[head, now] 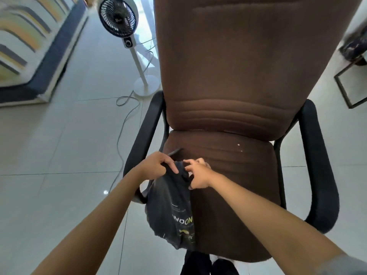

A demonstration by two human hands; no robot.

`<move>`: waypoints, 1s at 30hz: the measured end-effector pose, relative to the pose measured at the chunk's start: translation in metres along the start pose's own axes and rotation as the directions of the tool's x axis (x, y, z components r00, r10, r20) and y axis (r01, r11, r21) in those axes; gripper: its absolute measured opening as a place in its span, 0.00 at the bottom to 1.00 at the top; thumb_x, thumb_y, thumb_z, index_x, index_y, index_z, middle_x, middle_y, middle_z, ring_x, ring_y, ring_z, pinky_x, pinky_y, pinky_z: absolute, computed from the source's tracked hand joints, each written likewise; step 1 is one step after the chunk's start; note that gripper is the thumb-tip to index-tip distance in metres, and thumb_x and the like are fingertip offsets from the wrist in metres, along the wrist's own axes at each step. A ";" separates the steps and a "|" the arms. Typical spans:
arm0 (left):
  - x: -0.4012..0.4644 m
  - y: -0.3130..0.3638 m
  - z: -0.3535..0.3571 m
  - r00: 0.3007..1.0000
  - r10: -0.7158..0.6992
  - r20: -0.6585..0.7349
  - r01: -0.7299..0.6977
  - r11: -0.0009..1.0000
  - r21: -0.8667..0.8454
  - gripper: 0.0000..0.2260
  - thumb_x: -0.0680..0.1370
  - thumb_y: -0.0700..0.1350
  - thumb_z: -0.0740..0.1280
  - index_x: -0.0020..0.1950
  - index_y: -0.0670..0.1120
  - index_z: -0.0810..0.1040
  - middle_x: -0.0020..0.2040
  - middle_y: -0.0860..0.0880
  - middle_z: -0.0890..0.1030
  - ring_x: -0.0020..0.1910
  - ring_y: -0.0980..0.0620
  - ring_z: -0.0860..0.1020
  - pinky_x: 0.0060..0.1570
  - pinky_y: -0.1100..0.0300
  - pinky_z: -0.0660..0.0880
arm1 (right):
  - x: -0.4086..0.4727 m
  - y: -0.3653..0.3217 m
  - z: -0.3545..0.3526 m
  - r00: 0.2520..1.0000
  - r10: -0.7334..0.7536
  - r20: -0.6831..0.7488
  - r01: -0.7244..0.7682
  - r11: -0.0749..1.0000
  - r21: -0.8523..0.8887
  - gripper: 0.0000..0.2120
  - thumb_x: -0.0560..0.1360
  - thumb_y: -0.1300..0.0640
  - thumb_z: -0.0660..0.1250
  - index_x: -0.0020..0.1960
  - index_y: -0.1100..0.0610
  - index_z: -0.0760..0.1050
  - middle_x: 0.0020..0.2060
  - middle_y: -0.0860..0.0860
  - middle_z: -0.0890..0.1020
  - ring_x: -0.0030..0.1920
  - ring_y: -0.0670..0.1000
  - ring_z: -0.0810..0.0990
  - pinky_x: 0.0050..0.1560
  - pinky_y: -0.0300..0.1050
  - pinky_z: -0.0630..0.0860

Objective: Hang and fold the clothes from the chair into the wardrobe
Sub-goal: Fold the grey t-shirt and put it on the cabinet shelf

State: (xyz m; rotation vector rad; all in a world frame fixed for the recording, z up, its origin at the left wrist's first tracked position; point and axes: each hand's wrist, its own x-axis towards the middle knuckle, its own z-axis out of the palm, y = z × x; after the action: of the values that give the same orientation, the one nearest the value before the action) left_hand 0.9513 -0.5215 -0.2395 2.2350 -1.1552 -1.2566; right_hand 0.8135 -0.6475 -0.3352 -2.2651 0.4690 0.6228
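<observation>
Gripping a dark grey printed T-shirt (170, 207) at its top, the left hand (156, 165) and right hand (198, 175) pinch it above the brown fabric office chair (228, 86) seat's front left.

The chair (228, 96) stands in the middle on the floor (59, 145), with its back on the far side and one armrest on each side of the seat. Above the front left part of the seat, the left hand (156, 165) and the right hand (198, 173) hold a shirt (170, 211), which hangs down over the seat's front edge. The fan (119, 18) stands behind the chair to the left, its cable (121, 124) lies on the floor, and a bed (29, 46) is at the far left.
</observation>
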 end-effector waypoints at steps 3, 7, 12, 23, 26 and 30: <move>-0.044 0.016 -0.006 0.992 -0.014 -0.124 0.015 1.000 0.010 0.24 0.68 0.25 0.57 0.42 0.50 0.85 0.45 0.54 0.81 0.47 0.57 0.77 0.46 0.68 0.71 | -0.022 -0.012 -0.003 0.996 -0.089 0.015 0.089 0.996 -0.014 0.35 0.65 0.50 0.75 0.71 0.50 0.69 0.73 0.47 0.64 0.74 0.54 0.53 0.73 0.63 0.48; -0.100 0.025 -0.008 0.967 -0.056 -0.249 0.041 0.997 -0.065 0.25 0.67 0.25 0.56 0.40 0.51 0.84 0.46 0.54 0.82 0.49 0.57 0.77 0.52 0.63 0.72 | -0.059 -0.026 -0.013 0.977 -0.209 -0.035 0.209 0.978 -0.004 0.25 0.65 0.55 0.75 0.61 0.51 0.77 0.72 0.46 0.68 0.77 0.52 0.52 0.70 0.70 0.42; -0.149 0.037 -0.008 0.931 -0.028 -0.365 -0.023 0.991 -0.135 0.29 0.65 0.24 0.56 0.35 0.56 0.85 0.46 0.53 0.83 0.51 0.54 0.78 0.50 0.65 0.71 | -0.108 -0.039 -0.013 0.961 -0.262 -0.089 0.261 0.965 -0.028 0.24 0.65 0.56 0.74 0.60 0.48 0.77 0.63 0.48 0.75 0.74 0.51 0.59 0.71 0.68 0.45; -0.218 0.038 -0.020 0.856 0.047 -0.514 -0.146 0.977 -0.154 0.29 0.66 0.22 0.57 0.34 0.55 0.85 0.49 0.44 0.83 0.51 0.48 0.78 0.48 0.63 0.72 | -0.189 -0.056 -0.024 0.945 -0.230 -0.233 0.234 0.972 -0.011 0.10 0.66 0.58 0.75 0.43 0.50 0.76 0.42 0.46 0.80 0.43 0.47 0.78 0.45 0.41 0.70; -0.240 0.031 -0.027 0.838 0.055 -0.543 -0.177 0.969 -0.175 0.30 0.67 0.21 0.57 0.33 0.55 0.85 0.47 0.48 0.83 0.51 0.50 0.77 0.48 0.62 0.73 | -0.215 -0.068 -0.025 0.928 -0.224 -0.296 0.241 0.970 0.023 0.13 0.67 0.54 0.76 0.37 0.49 0.71 0.37 0.45 0.77 0.38 0.45 0.75 0.40 0.42 0.69; -0.273 0.019 -0.034 0.827 0.053 -0.559 -0.201 0.958 -0.206 0.30 0.68 0.21 0.58 0.31 0.55 0.84 0.45 0.49 0.82 0.47 0.51 0.76 0.46 0.61 0.73 | -0.247 -0.087 -0.020 0.899 -0.189 -0.396 0.279 0.943 0.183 0.17 0.65 0.51 0.79 0.39 0.50 0.69 0.37 0.47 0.79 0.38 0.46 0.77 0.43 0.48 0.75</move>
State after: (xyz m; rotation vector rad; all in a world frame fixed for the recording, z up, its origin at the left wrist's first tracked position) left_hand 0.8929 -0.3235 -0.0568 2.0731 -0.8407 -0.5926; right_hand 0.6610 -0.5683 -0.1370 -2.1661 0.4143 0.0033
